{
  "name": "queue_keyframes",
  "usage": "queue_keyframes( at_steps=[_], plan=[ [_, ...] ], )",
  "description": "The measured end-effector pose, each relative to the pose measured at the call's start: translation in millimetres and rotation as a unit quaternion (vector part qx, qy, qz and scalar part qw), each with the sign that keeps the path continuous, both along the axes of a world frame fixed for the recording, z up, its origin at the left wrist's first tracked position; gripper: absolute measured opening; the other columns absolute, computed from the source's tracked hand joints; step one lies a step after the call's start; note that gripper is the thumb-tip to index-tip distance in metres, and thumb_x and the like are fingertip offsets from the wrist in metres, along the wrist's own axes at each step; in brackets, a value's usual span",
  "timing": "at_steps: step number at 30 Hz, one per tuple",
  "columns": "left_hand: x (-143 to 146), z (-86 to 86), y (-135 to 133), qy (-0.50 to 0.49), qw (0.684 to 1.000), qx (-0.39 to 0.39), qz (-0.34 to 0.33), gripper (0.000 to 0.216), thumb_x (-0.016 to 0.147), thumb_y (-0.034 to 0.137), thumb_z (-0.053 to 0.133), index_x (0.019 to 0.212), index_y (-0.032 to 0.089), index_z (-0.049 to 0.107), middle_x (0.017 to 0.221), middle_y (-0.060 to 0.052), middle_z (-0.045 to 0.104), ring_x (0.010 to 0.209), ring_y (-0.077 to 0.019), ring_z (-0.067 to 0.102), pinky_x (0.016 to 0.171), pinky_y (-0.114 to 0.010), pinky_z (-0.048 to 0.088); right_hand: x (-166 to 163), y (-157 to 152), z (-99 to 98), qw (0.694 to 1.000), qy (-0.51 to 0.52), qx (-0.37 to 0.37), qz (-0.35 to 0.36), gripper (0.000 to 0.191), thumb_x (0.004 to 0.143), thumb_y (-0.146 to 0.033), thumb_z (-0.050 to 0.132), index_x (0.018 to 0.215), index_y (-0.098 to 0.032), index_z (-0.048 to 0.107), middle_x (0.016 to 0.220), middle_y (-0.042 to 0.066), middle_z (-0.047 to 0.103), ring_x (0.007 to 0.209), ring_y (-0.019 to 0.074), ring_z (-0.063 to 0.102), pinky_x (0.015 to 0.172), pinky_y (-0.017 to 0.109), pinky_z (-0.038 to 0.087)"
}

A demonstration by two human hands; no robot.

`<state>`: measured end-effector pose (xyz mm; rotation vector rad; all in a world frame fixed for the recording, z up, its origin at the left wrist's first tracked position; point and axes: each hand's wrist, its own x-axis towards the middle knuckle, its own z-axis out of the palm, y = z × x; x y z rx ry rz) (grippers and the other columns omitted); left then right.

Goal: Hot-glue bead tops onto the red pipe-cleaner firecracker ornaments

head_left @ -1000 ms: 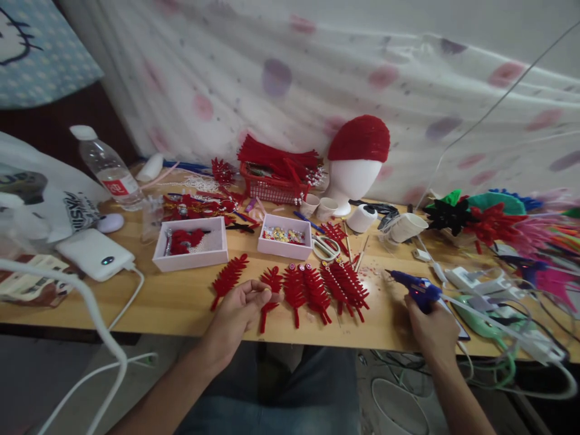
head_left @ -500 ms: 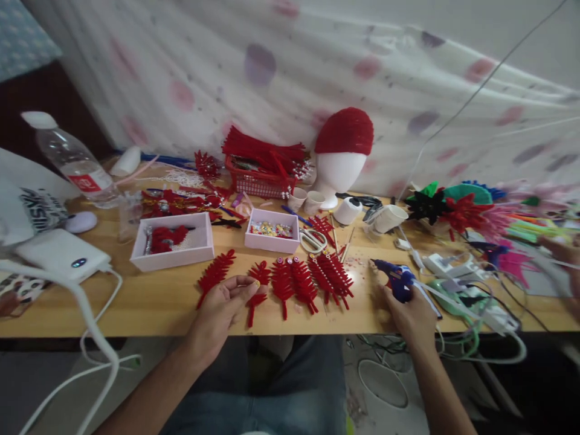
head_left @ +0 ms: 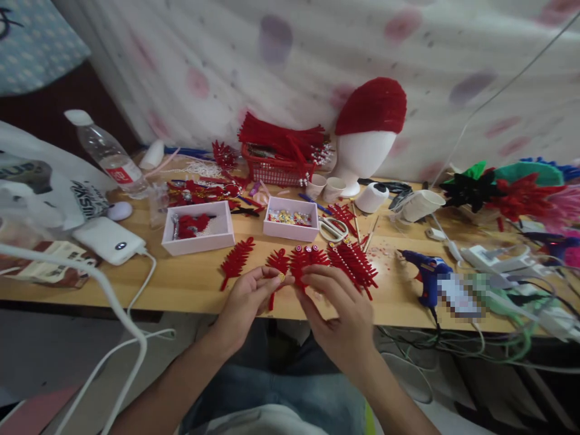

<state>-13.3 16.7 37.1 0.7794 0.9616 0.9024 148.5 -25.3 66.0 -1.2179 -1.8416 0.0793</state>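
Between the thumb and fingertips of my left hand (head_left: 247, 302) is a small round gold-coloured bead (head_left: 281, 277). My right hand (head_left: 339, 302) is close beside it, fingers bent and thumb a little apart, holding nothing that I can see. Under and behind both hands lies a row of red fuzzy leaf-shaped sprigs (head_left: 238, 260), some topped with small round ornaments and some lined with pearl strings. Lying on the table to the right is a blue glue gun (head_left: 428, 269), out of both hands.
Behind the sprigs stand a white box of beads (head_left: 292, 229) and a white box of red pieces (head_left: 199, 240). Scissors (head_left: 334, 229), a red basket (head_left: 276, 172), and a white head form with red cap (head_left: 365, 154) are farther back. A power strip (head_left: 493, 260) and cables crowd the right.
My right hand has let go of the glue gun, leaving it on the table, and has come left beside my left hand. The left hand still pinches the bead. The view has shifted.
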Motion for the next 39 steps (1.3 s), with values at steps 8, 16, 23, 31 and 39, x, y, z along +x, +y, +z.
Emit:
queue_keyframes(
  at_steps=[8,16,23,31,39],
  plan=[
    [2.4,-10.2,-2.9,-0.001,1.000,0.025,0.010,0.039,0.073,0.047,0.077,0.088,0.019,0.054,0.065,0.004,0.062,0.055,-0.0080,0.051,0.053,-0.017,0.036,-5.0,32.8,-24.4,0.982,0.095,-0.117,0.117,0.016,0.087,-0.012,0.067,0.095,-0.023,0.076,0.094,0.004,0.075,0.087,0.0156,0.070,0.077,0.025,0.057],
    [-6.9,-18.0,9.8,0.082,0.990,0.091,-0.065,0.032,0.077,0.048,0.072,0.077,0.016,0.068,0.072,-0.004,0.071,0.071,-0.0169,0.064,0.064,-0.024,0.044,5.8,39.6,-17.3,0.950,0.125,-0.259,0.119,0.014,0.084,-0.015,0.070,0.088,-0.025,0.079,0.078,0.001,0.073,0.067,0.0119,0.066,0.059,0.020,0.051],
    [-15.4,-13.5,12.3,0.044,0.984,0.073,-0.155,0.031,0.078,0.047,0.071,0.070,0.017,0.069,0.066,-0.004,0.069,0.063,-0.0150,0.058,0.065,-0.026,0.043,9.3,42.6,-3.7,0.914,0.111,-0.358,0.154,0.006,0.082,-0.025,0.074,0.082,-0.020,0.078,0.068,0.000,0.072,0.061,0.0118,0.063,0.054,0.020,0.047],
    [-1.1,-23.9,10.7,0.129,0.976,0.173,0.007,0.028,0.085,0.039,0.065,0.068,0.017,0.068,0.068,-0.001,0.067,0.067,-0.0146,0.059,0.065,-0.024,0.043,-10.7,28.7,-19.5,0.991,0.032,-0.133,-0.007,0.008,0.085,-0.027,0.071,0.086,-0.021,0.076,0.079,0.005,0.074,0.066,0.0162,0.068,0.060,0.025,0.053],
    [0.4,-21.9,11.7,0.157,0.971,0.179,0.015,0.025,0.084,0.033,0.061,0.066,0.017,0.064,0.065,-0.001,0.063,0.065,-0.0148,0.058,0.063,-0.023,0.043,-16.9,27.2,-22.4,0.998,-0.005,-0.055,0.004,0.018,0.090,-0.014,0.060,0.093,-0.022,0.077,0.087,0.005,0.075,0.074,0.0154,0.070,0.067,0.023,0.056]
  ],
)
